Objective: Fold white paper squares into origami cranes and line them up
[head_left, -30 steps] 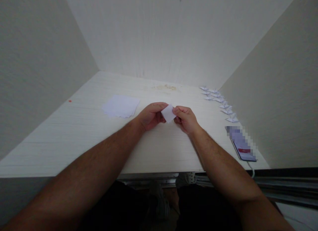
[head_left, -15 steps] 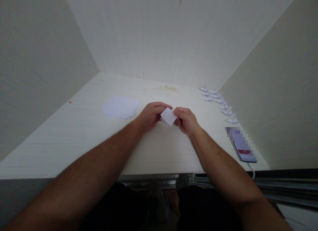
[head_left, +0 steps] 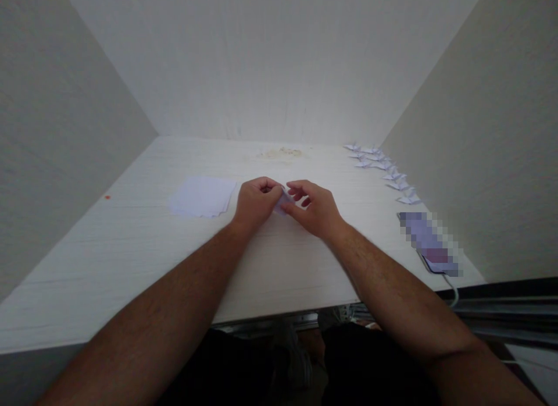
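My left hand (head_left: pixel 255 201) and my right hand (head_left: pixel 314 208) meet over the middle of the pale wooden desk (head_left: pixel 143 249). Both pinch a small folded white paper (head_left: pixel 283 200), now mostly hidden between the fingers and pressed low toward the desk. The fingers of each hand are curled around it. A stack of white paper sheets (head_left: pixel 201 196) lies just left of my left hand.
A row of several small folded paper figures (head_left: pixel 382 170) runs along the right wall. A phone (head_left: pixel 429 245) with a cable lies at the desk's right front corner. A tan stain (head_left: pixel 281 153) marks the back of the desk. Walls close in on three sides.
The folded paper was held up and showing between my hands; now the hands have closed over it and lowered it toward the desk. The view has shifted slightly.
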`<state>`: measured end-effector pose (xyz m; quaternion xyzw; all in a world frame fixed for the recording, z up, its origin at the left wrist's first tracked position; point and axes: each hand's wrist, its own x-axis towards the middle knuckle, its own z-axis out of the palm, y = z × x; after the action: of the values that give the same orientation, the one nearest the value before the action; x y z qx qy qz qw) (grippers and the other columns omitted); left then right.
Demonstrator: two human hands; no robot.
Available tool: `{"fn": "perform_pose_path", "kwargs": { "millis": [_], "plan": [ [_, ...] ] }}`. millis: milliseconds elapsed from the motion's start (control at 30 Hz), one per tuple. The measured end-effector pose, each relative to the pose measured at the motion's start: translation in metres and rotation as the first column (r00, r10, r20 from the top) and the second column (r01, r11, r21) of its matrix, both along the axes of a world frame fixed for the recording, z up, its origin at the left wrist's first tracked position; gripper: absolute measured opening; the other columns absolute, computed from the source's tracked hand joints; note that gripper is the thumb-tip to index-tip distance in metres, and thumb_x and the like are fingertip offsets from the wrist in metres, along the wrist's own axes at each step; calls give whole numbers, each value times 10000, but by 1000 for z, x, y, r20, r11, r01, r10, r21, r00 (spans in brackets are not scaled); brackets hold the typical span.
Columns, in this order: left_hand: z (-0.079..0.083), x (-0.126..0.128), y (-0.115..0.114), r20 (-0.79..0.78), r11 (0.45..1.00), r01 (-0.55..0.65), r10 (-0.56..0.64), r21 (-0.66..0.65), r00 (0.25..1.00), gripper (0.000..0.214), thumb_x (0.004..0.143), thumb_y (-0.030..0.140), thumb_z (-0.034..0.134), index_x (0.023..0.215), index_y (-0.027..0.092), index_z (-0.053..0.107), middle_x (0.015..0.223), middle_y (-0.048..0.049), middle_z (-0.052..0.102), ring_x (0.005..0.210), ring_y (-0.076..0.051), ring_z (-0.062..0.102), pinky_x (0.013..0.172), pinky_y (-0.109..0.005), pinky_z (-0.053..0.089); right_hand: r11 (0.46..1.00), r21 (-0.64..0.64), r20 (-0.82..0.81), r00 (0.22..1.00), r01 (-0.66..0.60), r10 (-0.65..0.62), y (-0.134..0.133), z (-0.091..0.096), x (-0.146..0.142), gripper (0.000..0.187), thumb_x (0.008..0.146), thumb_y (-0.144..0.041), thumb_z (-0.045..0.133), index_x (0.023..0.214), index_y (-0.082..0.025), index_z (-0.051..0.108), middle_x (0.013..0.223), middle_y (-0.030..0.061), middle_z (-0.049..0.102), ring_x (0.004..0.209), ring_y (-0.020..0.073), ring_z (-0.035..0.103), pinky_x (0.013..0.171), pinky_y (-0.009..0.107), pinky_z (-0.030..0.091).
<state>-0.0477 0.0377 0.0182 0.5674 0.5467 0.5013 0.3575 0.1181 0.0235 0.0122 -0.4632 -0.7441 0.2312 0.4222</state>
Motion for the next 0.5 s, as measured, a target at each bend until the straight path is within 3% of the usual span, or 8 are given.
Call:
{"fn": "perform_pose_path", "kwargs": {
  "millis": [67,167,500],
  "plan": [
    [2,1,-2,-56,998,54,-54,11,997,119,700,255,657,704,149,711,634,-13,664,588,-127,552,544,-241,402,997,-12,26,997,77,-76,3,-1,2,158,855,-348,646,850,-198,695,773,18,681,690,144,569,633,283,404],
    [2,1,-3,-79,992,128,-127,6,989,131,712,271,664,717,151,717,658,-16,680,604,-130,563,555,-239,417,987,-70,4,990,143,-143,7,0,6,256,855,-337,606,652,-182,619,593,-11,562,588,125,490,550,270,327],
    [0,-3,-1,-62,984,173,-175,-32,983,131,718,284,667,682,161,698,618,3,641,569,-114,525,534,-227,402,971,-236,-126,989,48,-80,10,3,10,244,804,-373,641,671,-168,645,577,-11,556,541,117,492,504,254,350]
  ]
}}
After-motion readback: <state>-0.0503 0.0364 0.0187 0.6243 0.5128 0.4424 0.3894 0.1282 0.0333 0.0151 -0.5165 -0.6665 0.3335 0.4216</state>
